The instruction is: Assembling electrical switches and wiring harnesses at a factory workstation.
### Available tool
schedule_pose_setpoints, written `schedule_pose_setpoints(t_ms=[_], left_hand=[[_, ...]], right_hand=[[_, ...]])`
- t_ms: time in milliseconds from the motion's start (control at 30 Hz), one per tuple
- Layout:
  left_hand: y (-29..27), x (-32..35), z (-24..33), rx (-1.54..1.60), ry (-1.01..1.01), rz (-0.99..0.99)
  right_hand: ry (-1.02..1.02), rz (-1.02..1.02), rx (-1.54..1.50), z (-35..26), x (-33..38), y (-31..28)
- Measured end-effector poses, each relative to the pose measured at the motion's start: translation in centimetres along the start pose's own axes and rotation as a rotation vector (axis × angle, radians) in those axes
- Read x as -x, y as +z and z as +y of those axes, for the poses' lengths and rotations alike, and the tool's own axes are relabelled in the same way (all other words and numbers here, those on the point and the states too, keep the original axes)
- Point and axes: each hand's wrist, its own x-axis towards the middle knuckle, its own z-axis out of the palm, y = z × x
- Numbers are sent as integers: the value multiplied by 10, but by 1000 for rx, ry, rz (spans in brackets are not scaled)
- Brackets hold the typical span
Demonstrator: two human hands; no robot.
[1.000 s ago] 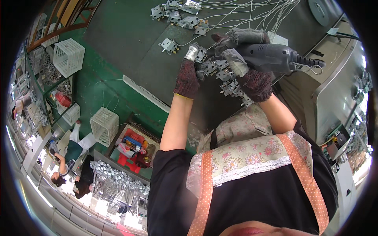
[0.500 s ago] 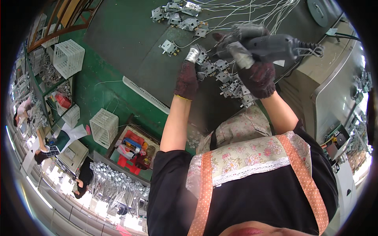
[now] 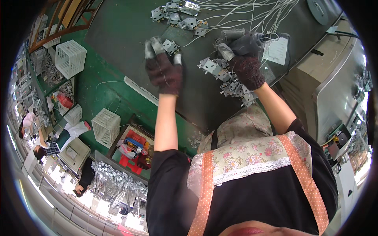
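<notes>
My left hand [image 3: 164, 72], in a dark red knit glove with pale wrapped fingertips, is over the dark tabletop. Its fingers and thumb are spread around a small grey metal switch-like unit [image 3: 170, 46]; I cannot tell whether they touch it. A thin white wire runs from that unit. In my right hand [image 3: 245, 65], gloved the same way, is a black electric screwdriver [image 3: 247, 44], its rear end pointing away to the right; its tip is hidden. Just below and left of this hand lies a row of similar metal units [image 3: 212, 67], close together.
More wired units [image 3: 188, 23] lie at the far edge, white wires [image 3: 252, 15] fanning right. A paper sheet [image 3: 277, 51] and round grey disc [image 3: 317, 12] are at the right. Left on the floor stand white crates [image 3: 106, 126]; an open drawer [image 3: 118, 155] holds red items. Other people work far left.
My left hand has left the row of units and moved left to the lone unit, its fingers spreading. The screwdriver has swung back and left, uncovering the paper sheet.
</notes>
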Motion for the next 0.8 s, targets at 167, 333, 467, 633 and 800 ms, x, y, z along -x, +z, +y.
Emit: schedule_pose_setpoints(t_ms=[167,333,467,633,800], left_hand=[[18,-13,-26,37,-70,-489],[16,15,9,308,-158,-556],[11,35,24,97,29,-613],[13,42,21,221,24,-562],[12,38,25,254,-14,-680]], right_hand=[[149,91,-241,-26,-8,2],[137,124,-334,-26,-8,-5],[88,112,-210,-60,-4,-21],[456,-62,-1536,-14,3,11],[228,-193,-365,-34,6,-4]])
